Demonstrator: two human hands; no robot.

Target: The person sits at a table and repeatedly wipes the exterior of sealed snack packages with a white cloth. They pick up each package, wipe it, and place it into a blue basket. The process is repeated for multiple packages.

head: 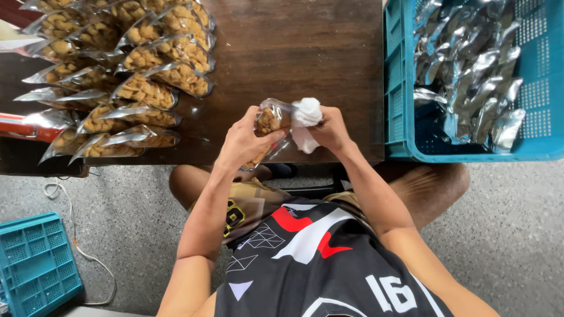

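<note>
1. Rows of filled snack pouches (126, 76), clear-fronted with silver backs and packed with golden-brown pieces, lie overlapping on the left part of the dark wooden table (294, 53)
2. Right of the table, a teal plastic crate (396, 88) holds a heap of empty silver pouches (470, 76); a second teal crate (35, 264) sits on the grey floor at lower left, beside a white cord (70, 223)
3. Nothing lies between the hands and the pouch they work on; the table's near edge runs just under them
4. Left hand (244, 144) is closed around one filled pouch (271, 120), held above the table's front edge, thumb on top and fingers wrapped beneath
5. Right hand (332, 129) grips a bunched white cloth (305, 120), pressed against the pouch's upper end
6. Both forearms angle inward from the seated person's body, wrists bent toward each other
</note>
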